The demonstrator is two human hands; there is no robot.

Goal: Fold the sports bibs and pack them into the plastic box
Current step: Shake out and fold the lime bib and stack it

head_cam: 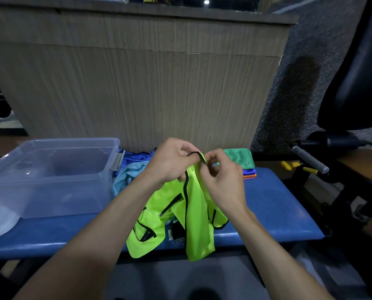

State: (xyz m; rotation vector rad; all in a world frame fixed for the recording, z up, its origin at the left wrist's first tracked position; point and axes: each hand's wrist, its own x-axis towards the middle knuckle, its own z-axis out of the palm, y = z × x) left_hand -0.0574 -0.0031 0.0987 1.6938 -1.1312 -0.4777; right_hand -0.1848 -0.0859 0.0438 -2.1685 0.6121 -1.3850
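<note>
A single wide-angle view looks from the person's head, forward and steeply down over both forearms onto a blue padded bench (267, 204) that runs across the lower half of the picture. The camera sits close: the left hand (172, 161) and right hand (221, 180) meet near the middle of the frame. Beyond the bench it faces a wooden counter front (148, 83), with carpet at the upper right. Straight edges bow towards the borders
</note>
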